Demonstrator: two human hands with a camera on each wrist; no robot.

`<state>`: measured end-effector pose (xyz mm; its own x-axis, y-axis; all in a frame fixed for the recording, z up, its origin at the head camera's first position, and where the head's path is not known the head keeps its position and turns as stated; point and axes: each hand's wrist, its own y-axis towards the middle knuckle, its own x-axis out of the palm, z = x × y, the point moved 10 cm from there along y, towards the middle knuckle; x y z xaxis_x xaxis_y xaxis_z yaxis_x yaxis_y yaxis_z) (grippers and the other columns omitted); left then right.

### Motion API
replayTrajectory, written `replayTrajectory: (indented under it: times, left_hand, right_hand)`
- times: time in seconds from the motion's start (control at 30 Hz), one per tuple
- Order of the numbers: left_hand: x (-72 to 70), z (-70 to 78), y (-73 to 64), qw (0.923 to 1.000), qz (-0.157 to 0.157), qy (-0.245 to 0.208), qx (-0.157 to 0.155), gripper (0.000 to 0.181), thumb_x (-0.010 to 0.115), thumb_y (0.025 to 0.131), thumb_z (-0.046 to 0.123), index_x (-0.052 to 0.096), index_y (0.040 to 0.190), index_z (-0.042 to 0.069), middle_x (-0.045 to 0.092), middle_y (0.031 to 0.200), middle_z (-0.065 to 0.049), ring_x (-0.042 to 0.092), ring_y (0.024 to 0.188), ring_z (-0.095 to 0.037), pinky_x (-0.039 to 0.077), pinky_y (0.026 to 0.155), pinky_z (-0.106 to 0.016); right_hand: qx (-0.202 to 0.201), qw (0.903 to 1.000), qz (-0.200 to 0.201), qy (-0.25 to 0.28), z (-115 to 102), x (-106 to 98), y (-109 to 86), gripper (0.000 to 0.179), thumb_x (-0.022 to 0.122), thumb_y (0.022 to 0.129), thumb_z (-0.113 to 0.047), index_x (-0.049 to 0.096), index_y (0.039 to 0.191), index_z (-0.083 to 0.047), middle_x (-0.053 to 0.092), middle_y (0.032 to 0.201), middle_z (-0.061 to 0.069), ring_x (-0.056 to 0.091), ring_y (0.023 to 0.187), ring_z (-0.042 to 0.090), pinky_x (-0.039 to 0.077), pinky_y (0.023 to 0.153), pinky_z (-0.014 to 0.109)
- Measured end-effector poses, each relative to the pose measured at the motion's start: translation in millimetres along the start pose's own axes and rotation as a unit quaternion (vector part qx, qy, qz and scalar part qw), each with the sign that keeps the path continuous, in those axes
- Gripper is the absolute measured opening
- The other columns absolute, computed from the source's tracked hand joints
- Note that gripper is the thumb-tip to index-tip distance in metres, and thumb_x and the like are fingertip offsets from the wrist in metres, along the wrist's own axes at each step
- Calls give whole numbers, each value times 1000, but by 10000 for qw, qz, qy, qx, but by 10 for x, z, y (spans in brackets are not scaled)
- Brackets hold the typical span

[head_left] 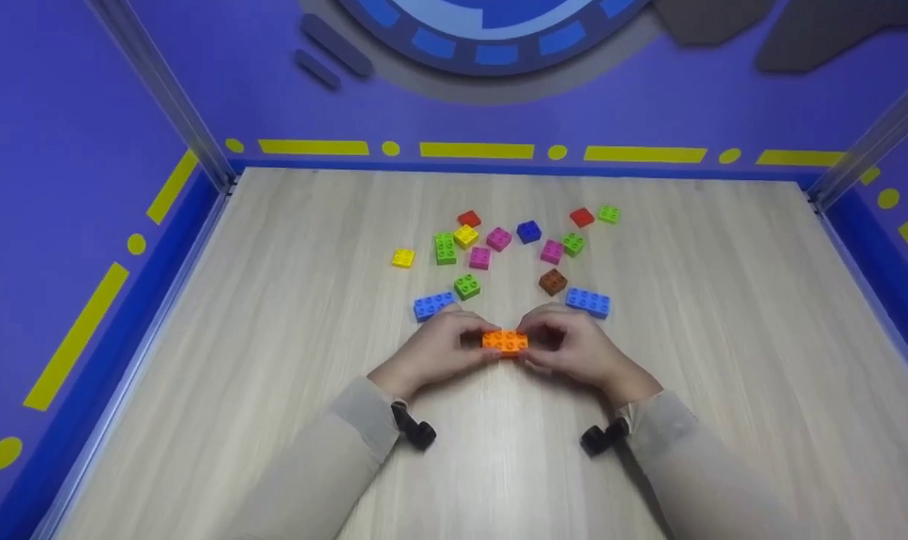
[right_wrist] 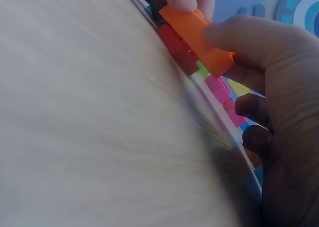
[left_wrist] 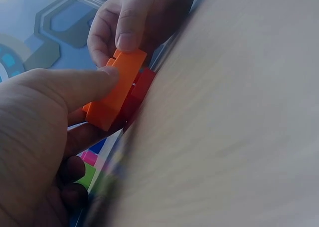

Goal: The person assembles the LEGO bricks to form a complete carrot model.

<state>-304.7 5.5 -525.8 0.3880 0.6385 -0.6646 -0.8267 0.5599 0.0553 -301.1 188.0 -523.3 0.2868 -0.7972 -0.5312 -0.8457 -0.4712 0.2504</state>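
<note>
An orange eight-stud building brick (head_left: pixel 505 343) lies between both hands, near the middle of the table. My left hand (head_left: pixel 443 346) pinches its left end between thumb and fingers, and the right hand (head_left: pixel 578 349) pinches the opposite end. Under it, the wrist views show red brickwork (left_wrist: pixel 139 93) at the tabletop; whether this is one brick or two I cannot tell. A narrow gap shows between orange and red, and whether they are joined is unclear. Just beyond the left hand is a blue brick (head_left: pixel 432 306), partly covered by it; another blue brick (head_left: pixel 587 302) lies beyond the right hand.
Loose bricks lie scattered farther back, among them a brown one (head_left: pixel 553 282), a green one (head_left: pixel 467 286), a yellow one (head_left: pixel 403 259) and a dark blue one (head_left: pixel 529 232). Purple-blue panels (head_left: pixel 454 120) wall the wooden table (head_left: pixel 289 300) at the back and sides.
</note>
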Motion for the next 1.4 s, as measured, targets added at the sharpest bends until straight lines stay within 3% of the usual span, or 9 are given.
replayTrajectory:
  times: [0.23, 0.5, 0.8, 1.27, 1.4]
  left_hand:
    - [32, 10, 19, 9999, -86, 150, 11, 39, 85, 102, 38, 83, 136, 18, 84, 130, 3, 68, 122, -18, 56, 113, -39]
    - [-22, 12, -20, 9999, -80, 118, 32, 41, 85, 103, 37, 81, 138, 16, 84, 131, 0, 70, 124, -20, 56, 115, -42]
    - [-22, -7, -79, 9983, -59, 575, -109, 47, 82, 104, 45, 78, 144, 20, 81, 139, 3, 64, 128, -19, 53, 118, -43]
    - [-33, -26, -29, 9990, 122, 399, -139, 48, 84, 103, 44, 78, 144, 20, 78, 143, 2, 65, 140, -21, 49, 128, -44]
    - [-138, -60, -60, 9980, 586, -143, -184, 46, 85, 102, 42, 79, 139, 16, 77, 144, -2, 64, 143, -25, 50, 128, -47]
  right_hand:
    - [-13, 10000, 5, 43, -4, -28, -1, 30, 97, 90, -14, 86, 117, -19, 83, 121, 0, 73, 118, 18, 55, 111, 19]
    - [295, 9992, -255, 20, 6, 52, 56, 28, 98, 89, -16, 85, 115, -20, 82, 121, -2, 73, 117, 18, 57, 110, 21]
    - [191, 9996, -214, -80, 21, 66, 49, 31, 98, 89, -16, 85, 117, -20, 82, 122, -3, 73, 118, 18, 56, 112, 22]
    - [-177, 9997, -50, -165, -29, -24, 42, 32, 98, 89, -16, 86, 119, -19, 84, 120, -2, 75, 117, 20, 55, 110, 20]
    - [-104, 9997, -42, -221, -3, 0, 22, 32, 98, 90, -18, 86, 120, -20, 84, 121, -4, 75, 118, 19, 56, 110, 20]
